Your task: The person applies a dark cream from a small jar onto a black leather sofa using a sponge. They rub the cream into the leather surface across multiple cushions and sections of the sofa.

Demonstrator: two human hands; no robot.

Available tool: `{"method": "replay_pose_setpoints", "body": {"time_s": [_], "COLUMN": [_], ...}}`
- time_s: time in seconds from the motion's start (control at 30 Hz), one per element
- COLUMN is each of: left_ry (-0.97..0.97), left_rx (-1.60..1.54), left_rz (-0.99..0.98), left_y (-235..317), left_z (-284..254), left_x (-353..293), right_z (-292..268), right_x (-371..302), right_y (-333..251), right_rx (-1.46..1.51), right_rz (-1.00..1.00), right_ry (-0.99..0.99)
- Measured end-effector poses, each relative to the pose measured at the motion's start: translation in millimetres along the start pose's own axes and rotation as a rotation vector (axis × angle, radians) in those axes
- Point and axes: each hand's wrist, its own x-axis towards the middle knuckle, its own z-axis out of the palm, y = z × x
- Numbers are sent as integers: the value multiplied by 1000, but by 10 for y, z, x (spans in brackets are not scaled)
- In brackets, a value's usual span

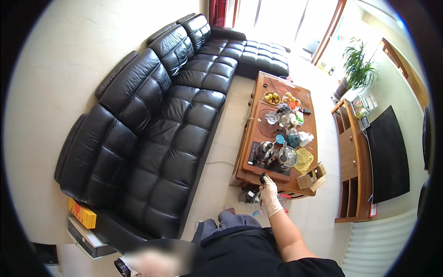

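My right hand wears a pale glove and reaches to the near end of the brown wooden coffee table. Its fingers close around a small black object, too small to name. Just beyond stand a glass kettle on the black tea stove and a clear round pot with a dark handle. A yellow cloth and an open cardboard box lie to the right of them. My left hand is out of view.
Farther along the table are a fruit bowl, glassware and crumpled white plastic. A black leather sofa runs along the left. To the right is a wooden TV cabinet. Several items lie beneath the table's near end.
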Motion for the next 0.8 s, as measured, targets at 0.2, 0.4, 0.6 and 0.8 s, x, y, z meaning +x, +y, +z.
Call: {"method": "replay_pose_setpoints", "body": {"time_s": [0.2, 0.4, 0.6, 0.8], "left_ry": [1, -6, -25, -46], "left_rx": [-15, 26, 49, 75], "left_rz": [4, 14, 44, 82], "left_y": [22, 25, 35, 6], "left_z": [22, 84, 130, 189], "left_x": [-42, -66, -110, -212], "right_z": [-214, -202, -183, 32], "right_x": [62, 64, 189, 92], "right_y": [42, 5, 22, -12], "right_rx": [35, -2, -9, -62], "right_rz": [-14, -40, -36, 2], "right_ry": [20, 34, -33, -12]}}
